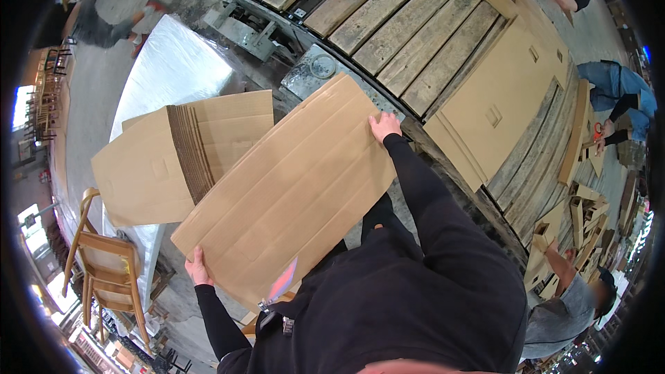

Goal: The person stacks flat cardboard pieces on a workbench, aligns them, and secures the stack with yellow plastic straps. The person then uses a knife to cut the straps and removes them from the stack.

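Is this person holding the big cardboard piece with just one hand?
No, the left grip holds one short edge of the cardboard piece and the right grip holds the opposite one.

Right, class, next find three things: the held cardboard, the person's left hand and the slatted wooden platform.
Held cardboard (pixel 287 190): head view, middle of its broad upper face.
Left hand (pixel 199 270): head view, middle of the hand.
Slatted wooden platform (pixel 415 54): head view, a bare slat.

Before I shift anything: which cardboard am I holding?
The middle piece, between your left hand and right hand; neither hand touches the left stack or table sheets.
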`<state>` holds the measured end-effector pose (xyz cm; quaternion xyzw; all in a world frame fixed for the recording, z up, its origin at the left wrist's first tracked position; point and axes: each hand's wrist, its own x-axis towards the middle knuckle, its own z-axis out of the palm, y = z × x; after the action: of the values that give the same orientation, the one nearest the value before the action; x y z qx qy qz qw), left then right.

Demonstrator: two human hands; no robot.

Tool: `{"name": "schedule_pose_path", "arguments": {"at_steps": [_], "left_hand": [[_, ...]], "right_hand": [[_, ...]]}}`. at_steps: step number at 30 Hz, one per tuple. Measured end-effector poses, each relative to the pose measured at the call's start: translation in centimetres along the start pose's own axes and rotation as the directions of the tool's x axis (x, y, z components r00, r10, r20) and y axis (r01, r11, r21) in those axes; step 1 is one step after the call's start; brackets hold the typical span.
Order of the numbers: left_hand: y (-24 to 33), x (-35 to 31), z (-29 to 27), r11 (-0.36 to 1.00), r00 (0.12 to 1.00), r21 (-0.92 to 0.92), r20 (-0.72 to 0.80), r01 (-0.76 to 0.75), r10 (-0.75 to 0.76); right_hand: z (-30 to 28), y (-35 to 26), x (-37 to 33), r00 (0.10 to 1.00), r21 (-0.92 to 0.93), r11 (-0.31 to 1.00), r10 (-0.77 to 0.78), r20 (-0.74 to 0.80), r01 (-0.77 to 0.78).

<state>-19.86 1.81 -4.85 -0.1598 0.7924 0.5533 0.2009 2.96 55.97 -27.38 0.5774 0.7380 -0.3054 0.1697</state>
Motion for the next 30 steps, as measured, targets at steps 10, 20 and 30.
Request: {"name": "schedule_pose_path", "arguments": {"at_steps": [10, 20, 30], "left_hand": [[1.4, 1.1, 0.9, 0.987, 0.993, 0.131, -0.086, 0.097, -0.086], [2.5, 2.1, 1.3, 0.993, 0.998, 0.115, -0.055, 0.024, -0.018], [2.2, 0.2, 1.5, 0.996, 0.991, 0.039, -0.099, -0.085, 0.089]], "right_hand": [[-0.3, -1.7, 0.2, 0.987, 0.098, 0.984, -0.138, -0.085, 0.146], [2.5, -2.9, -5.9, 0.798, -0.151, 0.797, -0.598, -0.073, 0.584], [-0.1, -5.9, -6.5, 0.840, -0.264, 0.807, -0.450, 0.305, 0.528]]}}
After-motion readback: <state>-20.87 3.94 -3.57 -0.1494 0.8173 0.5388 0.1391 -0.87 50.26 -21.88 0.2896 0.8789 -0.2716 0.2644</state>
